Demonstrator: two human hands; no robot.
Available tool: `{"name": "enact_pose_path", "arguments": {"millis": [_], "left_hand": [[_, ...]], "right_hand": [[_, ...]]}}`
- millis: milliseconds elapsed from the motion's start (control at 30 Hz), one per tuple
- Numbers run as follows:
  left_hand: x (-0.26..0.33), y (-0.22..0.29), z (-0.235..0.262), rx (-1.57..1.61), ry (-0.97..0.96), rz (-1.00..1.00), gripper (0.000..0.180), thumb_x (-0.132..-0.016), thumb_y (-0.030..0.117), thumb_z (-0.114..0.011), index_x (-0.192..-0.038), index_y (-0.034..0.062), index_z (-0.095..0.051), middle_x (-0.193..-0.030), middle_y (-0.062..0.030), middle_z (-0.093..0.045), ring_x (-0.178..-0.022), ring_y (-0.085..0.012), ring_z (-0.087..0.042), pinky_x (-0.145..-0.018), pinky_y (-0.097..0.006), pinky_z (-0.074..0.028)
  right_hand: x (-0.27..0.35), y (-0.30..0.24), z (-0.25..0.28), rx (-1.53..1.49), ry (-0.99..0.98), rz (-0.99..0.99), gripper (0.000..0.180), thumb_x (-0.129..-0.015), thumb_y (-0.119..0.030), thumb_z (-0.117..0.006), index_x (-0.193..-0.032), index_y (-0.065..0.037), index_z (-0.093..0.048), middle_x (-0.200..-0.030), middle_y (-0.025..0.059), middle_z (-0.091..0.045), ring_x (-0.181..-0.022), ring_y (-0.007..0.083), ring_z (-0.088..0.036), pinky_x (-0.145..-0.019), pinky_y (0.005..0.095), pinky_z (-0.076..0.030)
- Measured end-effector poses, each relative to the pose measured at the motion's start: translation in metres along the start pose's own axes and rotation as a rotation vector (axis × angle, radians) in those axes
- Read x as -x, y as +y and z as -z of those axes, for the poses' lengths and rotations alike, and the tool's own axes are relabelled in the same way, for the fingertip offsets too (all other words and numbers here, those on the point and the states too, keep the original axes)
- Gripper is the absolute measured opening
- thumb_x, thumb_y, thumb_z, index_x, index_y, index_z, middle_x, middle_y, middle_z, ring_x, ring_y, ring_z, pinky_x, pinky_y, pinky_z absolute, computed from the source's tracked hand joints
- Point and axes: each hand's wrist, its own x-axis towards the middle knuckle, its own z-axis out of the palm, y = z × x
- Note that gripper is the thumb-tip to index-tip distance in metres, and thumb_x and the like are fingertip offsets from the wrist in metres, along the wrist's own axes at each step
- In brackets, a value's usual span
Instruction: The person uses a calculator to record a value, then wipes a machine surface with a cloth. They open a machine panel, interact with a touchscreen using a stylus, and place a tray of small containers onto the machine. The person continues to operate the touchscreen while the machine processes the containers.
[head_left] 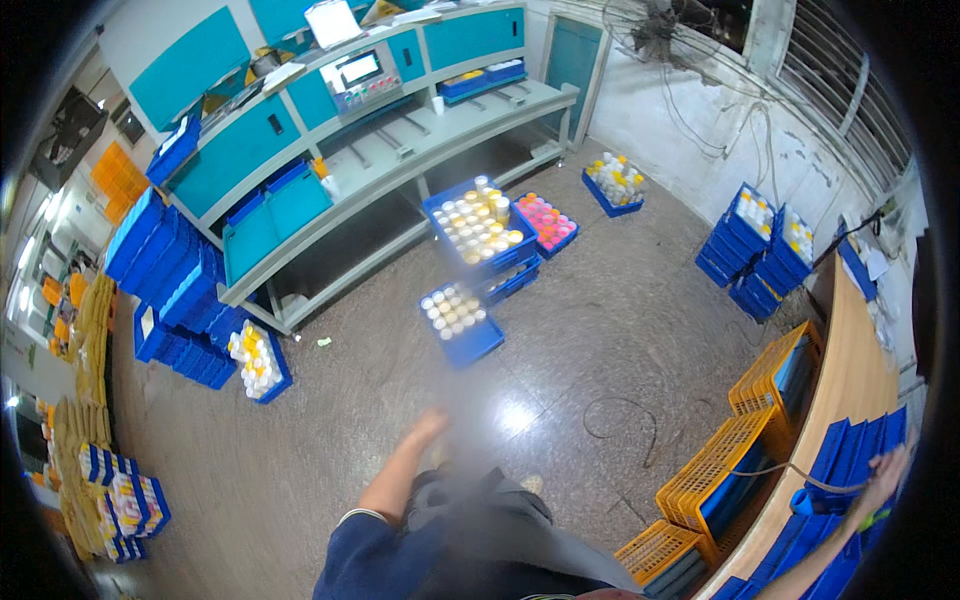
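My left hand (431, 423) hangs in front of my body above the floor, away from any container. Its fingers are small and blurred, so their pose does not show. Out to the right, my right hand (884, 478) reaches over blue plastic trays (838, 462) on a wooden-topped table (853, 345). Whether it grips a tray or only touches one cannot be made out. A thin cable (790, 468) runs across beside that forearm, and a blue cylindrical object (801, 502) lies near it. A bluish-white haze blurs the middle of the picture.
Orange crates (715, 460) stand along the table's near side. Ahead on the floor are a blue crate of capped bottles (480, 228), a half-filled blue tray (470, 343) and a pink-filled tray (548, 222). Blue crate stacks stand left (165, 270) and right (735, 240). A workbench (400, 150) lies beyond.
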Motion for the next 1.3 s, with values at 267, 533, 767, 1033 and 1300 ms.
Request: {"name": "enact_pose_path", "arguments": {"millis": [267,533,767,1033,1300], "left_hand": [[0.059,0.168,0.041,0.67,-0.371,-0.405,0.066,-0.101,0.055,-0.058,-0.142,0.0037,-0.051,-0.139,-0.0159,-0.06,-0.128,-0.0258,-0.058,-0.103,-0.046,-0.049],[0.013,0.069,0.181,1.8,-0.067,0.082,0.113,-0.09,0.07,-0.063,-0.159,-0.0029,-0.011,-0.156,-0.0324,-0.032,-0.14,-0.0447,-0.043,-0.112,-0.063,-0.04],[0.047,-0.064,0.28,1.929,0.54,0.149,0.009,-0.101,0.021,-0.061,-0.101,0.0139,-0.055,-0.075,0.0023,-0.048,-0.057,-0.0106,-0.045,-0.048,-0.023,-0.043],[-0.016,0.069,0.307,1.496,0.304,-0.106,0.01,-0.1,0.009,-0.062,-0.109,0.0048,-0.058,-0.092,-0.007,-0.061,-0.083,-0.0199,-0.062,-0.075,-0.036,-0.053],[-0.195,0.088,0.36,1.483,0.229,-0.526,0.021,-0.103,0.021,-0.058,-0.118,0.0064,-0.06,-0.097,-0.0041,-0.065,-0.086,-0.0159,-0.064,-0.077,-0.033,-0.053]], "right_hand": [[0.301,-0.294,-0.27,-0.391,-1.195,0.16,0.051,-0.101,-0.018,-0.052,-0.148,0.001,-0.049,-0.061,-0.0082,-0.044,-0.052,0.004,-0.043,-0.05,0.0225,-0.037],[0.472,-0.379,-0.397,-0.338,-2.028,-0.263,0.037,-0.104,-0.03,-0.058,-0.134,-0.01,-0.064,-0.074,-0.0037,-0.058,-0.064,0.0075,-0.054,-0.058,0.0272,-0.047],[0.58,-0.381,-0.509,-0.045,-2.557,0.286,0.047,-0.108,-0.038,-0.051,-0.142,-0.005,-0.056,-0.105,0.0133,-0.07,-0.096,0.0252,-0.068,-0.087,0.0386,-0.054],[0.682,-0.493,-0.68,-0.415,-1.815,0.487,0.06,-0.096,-0.028,-0.068,-0.144,0.002,-0.047,-0.143,0.0235,-0.052,-0.131,0.0415,-0.053,-0.11,0.0471,-0.044],[0.74,-0.571,-0.871,-0.431,-1.839,0.605,0.06,-0.101,-0.028,-0.062,-0.149,0.003,-0.043,-0.149,0.0274,-0.048,-0.136,0.0437,-0.049,-0.115,0.046,-0.039]]}}
